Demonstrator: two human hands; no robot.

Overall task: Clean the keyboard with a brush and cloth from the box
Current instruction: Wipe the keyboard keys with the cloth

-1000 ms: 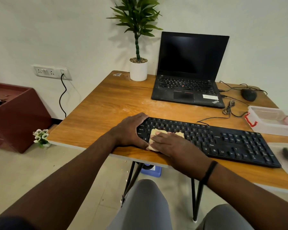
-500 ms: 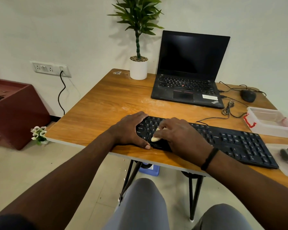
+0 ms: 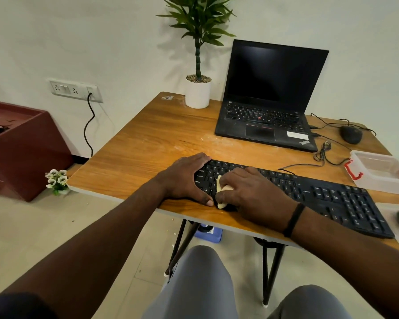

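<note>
Since one second ago my right hand has pulled the cloth from the flat spread on the keys into a small bundle, and it now sits at the near left corner of the keyboard, a little left of the centre of the frame. From the head view, my right fingers are curled around the cloth and press it down on the keys and the front edge; only a pale piece of it shows beside my thumb. My left hand lies with straight fingers over the left end of the keyboard and holds it steady, its thumb touching the front edge near the cloth. I see no brush; a dark thing at the right edge of the frame is too blurred to name. The clear box stands at the right, just behind the keyboard. I think the risk is here: the keyboard lies close to the near edge of the table, so a strong wipe toward me could push it off if my left hand lifts.
</note>
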